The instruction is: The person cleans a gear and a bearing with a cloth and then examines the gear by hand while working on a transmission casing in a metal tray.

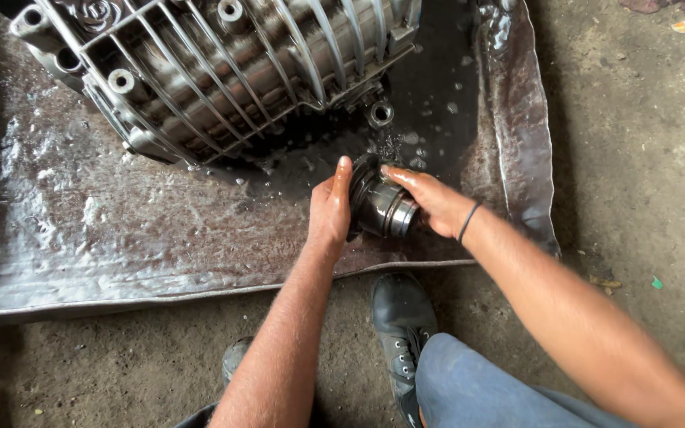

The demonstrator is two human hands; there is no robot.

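Oily steel everywhere here. Both hands are wrapped around a dark cylindrical metal part (382, 208), some kind of ringed hub with a shiny stepped end. It sits just right of the middle of the view, low over the wet metal tray (120, 238).

The left hand (329, 210) presses flat against the wide end of the part, fingers together and pointing up toward 12 o'clock, thumb hidden behind. The right hand (431, 200) cups the narrower end from the 3 o'clock side, fingers curled over the top, glossy with oil. A thin black band (468, 221) sits on that wrist. So it's a two-handed hold, one palm on each end.

Up at 11 o'clock from the hands is a big ribbed aluminium casing (223, 71), with cooling fins and round bolt bosses, lying in the tray with dark oily liquid pooled around its lower edge. The tray's right lip (525, 143) curls up at about 2 o'clock.

At 6 o'clock there's a black lace-up boot (402, 325) on the dirty concrete floor (636, 158), and a knee in blue-grey trousers (477, 388) beside it. No packages or labels that I can make out; just a small orange scrap (682, 26) at the top right corner and a tiny green bit (656, 282) at 4 o'clock.
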